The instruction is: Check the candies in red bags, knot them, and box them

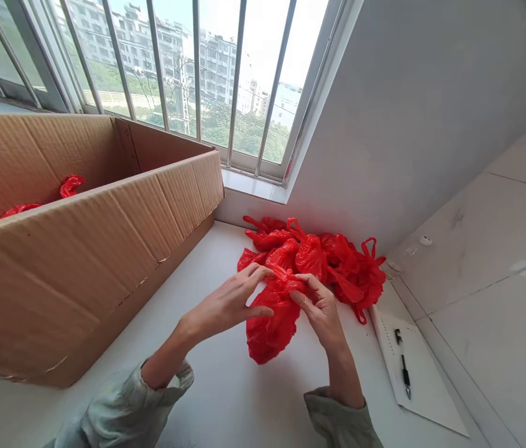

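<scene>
Red bag (270,333); brown ribbed carton (90,274); white tabletop (226,386)

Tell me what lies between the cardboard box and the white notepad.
The head view shows the left hand, a red bag and the right hand there, a heap of red bags behind them, and white tabletop.

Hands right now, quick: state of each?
Left hand: open at the red bag, contact unclear.
Right hand: closed, pinching that bag's gathered top.

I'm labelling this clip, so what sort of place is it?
Likely a corner of a home or small workroom: there's a barred window, a cardboard box and red plastic bags.
</scene>
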Available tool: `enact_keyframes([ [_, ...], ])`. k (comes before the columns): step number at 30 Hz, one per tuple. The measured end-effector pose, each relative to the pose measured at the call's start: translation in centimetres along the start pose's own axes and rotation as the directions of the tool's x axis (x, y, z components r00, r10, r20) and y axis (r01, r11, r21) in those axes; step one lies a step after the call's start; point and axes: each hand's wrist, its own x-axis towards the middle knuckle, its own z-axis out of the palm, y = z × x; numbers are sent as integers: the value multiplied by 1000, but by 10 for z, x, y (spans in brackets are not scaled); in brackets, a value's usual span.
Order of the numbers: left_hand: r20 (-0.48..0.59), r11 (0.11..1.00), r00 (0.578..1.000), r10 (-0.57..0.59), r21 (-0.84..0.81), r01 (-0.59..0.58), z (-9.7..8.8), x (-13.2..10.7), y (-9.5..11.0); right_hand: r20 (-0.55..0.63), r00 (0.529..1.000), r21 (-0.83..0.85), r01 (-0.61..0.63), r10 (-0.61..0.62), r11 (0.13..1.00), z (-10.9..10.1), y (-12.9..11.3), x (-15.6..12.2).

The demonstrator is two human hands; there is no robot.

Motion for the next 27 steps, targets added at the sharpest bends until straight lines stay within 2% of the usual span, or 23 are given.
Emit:
enact_keyframes([
  [4, -4, 999, 1000, 1, -36, -1, 16, 2, 2, 36, 999, 147, -20, 15, 989, 6, -10, -5],
  [8, 18, 997, 999, 29, -70, -27, 7, 2, -4, 55, 994, 165, -97, 89, 981, 5, -19, -10],
  [14, -1, 997, 1000, 23, -76, -23, -17, -5, -15, 72, 977, -75, -195, 200, 978, -5, -26, -16],
  [18, -114, 999, 993, -35, 8, 37, -21, -8, -12, 115, 964, -311, -195, 240, 930, -6, -19, -13],
  [20, -126, 998, 991, -39, 53, 46, -18, -7, -4, 126, 962, -454, -163, 244, 876, -4, -13, -11],
  [22, -50, 997, 999, 1, 80, 3, -11, -6, 6, 105, 969, -544, -133, 224, 828, -3, -9, -9],
  [24, 35, 993, 999, 37, 108, -41, 0, -3, 15, 70, 981, -573, -109, 181, 812, -2, -8, -9],
  [27, 61, 983, 998, 6, 185, -17, 21, 2, 20, 56, 995, -568, -38, 84, 822, 0, -10, -8],
])
